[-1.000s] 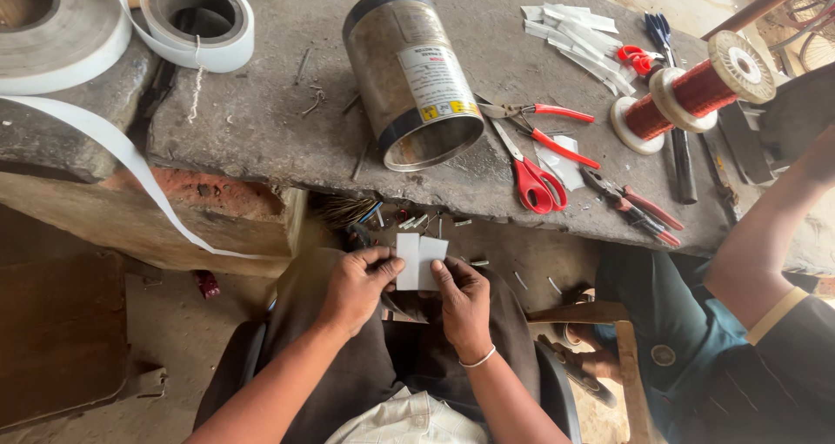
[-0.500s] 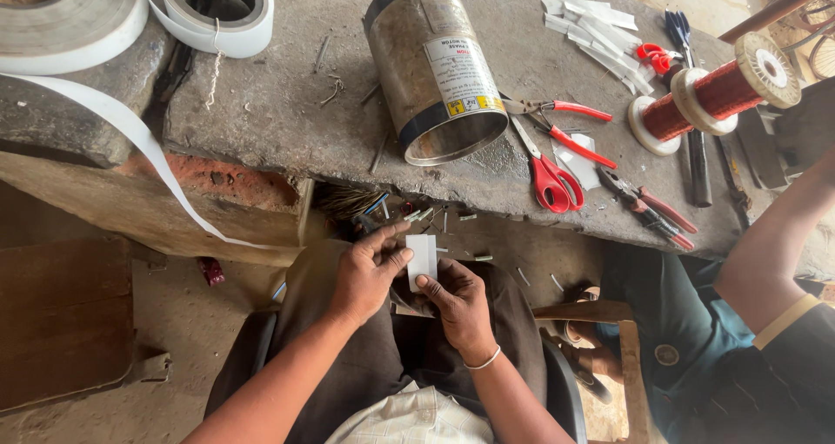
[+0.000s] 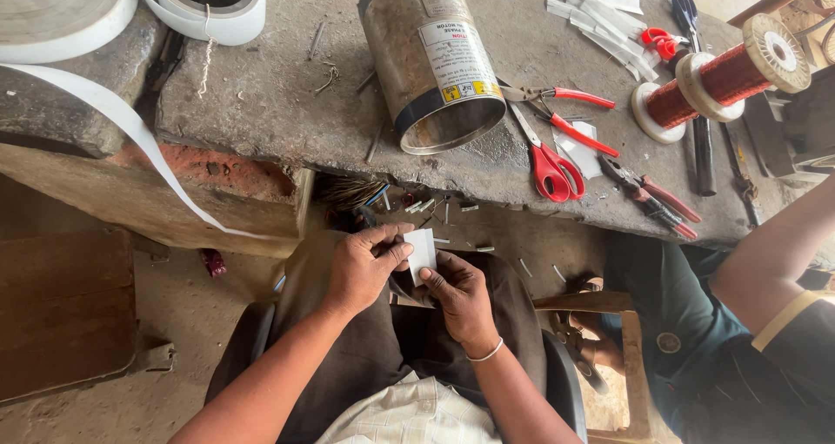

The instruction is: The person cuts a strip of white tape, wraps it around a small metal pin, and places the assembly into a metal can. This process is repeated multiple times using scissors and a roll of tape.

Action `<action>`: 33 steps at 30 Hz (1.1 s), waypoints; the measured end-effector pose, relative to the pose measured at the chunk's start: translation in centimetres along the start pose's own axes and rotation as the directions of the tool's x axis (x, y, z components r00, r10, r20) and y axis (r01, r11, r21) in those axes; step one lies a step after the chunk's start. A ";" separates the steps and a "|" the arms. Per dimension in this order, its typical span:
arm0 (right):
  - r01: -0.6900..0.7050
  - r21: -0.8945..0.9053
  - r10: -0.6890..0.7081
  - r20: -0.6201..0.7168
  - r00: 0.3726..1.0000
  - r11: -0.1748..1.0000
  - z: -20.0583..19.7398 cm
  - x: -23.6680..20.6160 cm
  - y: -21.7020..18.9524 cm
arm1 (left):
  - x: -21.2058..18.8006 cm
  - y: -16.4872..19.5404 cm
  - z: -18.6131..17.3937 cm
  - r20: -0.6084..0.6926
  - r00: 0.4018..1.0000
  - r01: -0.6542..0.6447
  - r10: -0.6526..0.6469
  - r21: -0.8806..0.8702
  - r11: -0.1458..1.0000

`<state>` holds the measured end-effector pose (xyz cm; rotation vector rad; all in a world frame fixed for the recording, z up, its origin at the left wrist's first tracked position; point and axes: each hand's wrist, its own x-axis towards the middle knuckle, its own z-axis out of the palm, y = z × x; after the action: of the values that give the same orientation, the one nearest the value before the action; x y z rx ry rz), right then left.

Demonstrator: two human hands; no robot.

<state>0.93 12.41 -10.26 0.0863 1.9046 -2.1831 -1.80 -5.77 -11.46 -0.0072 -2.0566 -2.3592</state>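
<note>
Over my lap, my left hand point(image 3: 361, 266) and my right hand point(image 3: 459, 294) together pinch a small white slip of paper point(image 3: 423, 252). The left thumb and fingers press its left edge, the right fingers hold its lower right edge. The slip stands nearly upright between them, just below the front edge of the stone workbench point(image 3: 287, 105). A thin bangle sits on my right wrist.
On the bench lie a metal cylinder point(image 3: 432, 61) on its side, red-handled scissors point(image 3: 546, 161), pliers point(image 3: 574, 118), a copper wire spool point(image 3: 722, 74), white paper strips point(image 3: 600, 13) and rolls of white tape point(image 3: 209, 5). A tape strip point(image 3: 130, 131) hangs off the left. Another person's arm point(image 3: 774, 253) reaches in at right.
The white slip went from lying wide between both hands to standing narrower and more upright. Both hands stayed over my lap, and the camera view shifted slightly.
</note>
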 end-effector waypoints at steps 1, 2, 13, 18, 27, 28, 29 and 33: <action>0.005 0.001 -0.005 0.003 1.000 1.000 0.0 0.0 0.0 | 0.0 0.0 0.0 -0.002 1.000 0.000 0.000 0.008 1.000; 0.011 0.002 -0.011 0.005 1.000 1.000 0.0 0.0 0.1 | 0.0 0.1 0.0 -0.005 1.000 -0.004 0.004 0.020 1.000; -0.036 0.042 0.036 0.006 0.999 0.998 -0.1 0.3 0.3 | 0.1 -0.1 0.1 -0.022 1.000 0.004 -0.004 0.007 1.000; -0.048 0.045 0.047 0.009 0.999 0.998 -0.3 0.5 0.3 | 0.4 -0.7 0.1 -0.027 0.999 0.021 -0.021 0.004 1.000; -0.026 0.075 0.026 0.010 1.000 0.997 -0.9 1.0 1.1 | 0.5 -1.1 0.1 -0.051 0.998 0.024 -0.024 0.002 1.000; -0.028 0.093 0.028 0.005 1.000 0.995 -0.9 1.0 1.2 | 0.6 -1.1 0.1 -0.063 0.998 0.029 -0.027 0.027 0.999; -0.034 0.111 0.035 -0.002 0.999 0.993 -1.0 1.0 1.2 | 0.6 -1.1 0.2 -0.062 0.997 0.041 -0.041 0.000 0.999; -0.015 0.117 0.021 -0.050 0.999 0.993 -1.1 0.9 1.0 | 0.7 -1.7 0.4 0.035 0.990 0.137 -0.133 -0.186 0.973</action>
<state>0.17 13.23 -11.61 0.1803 1.7939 -2.3001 -2.56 -5.17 -13.04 0.1091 -1.8918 -2.6375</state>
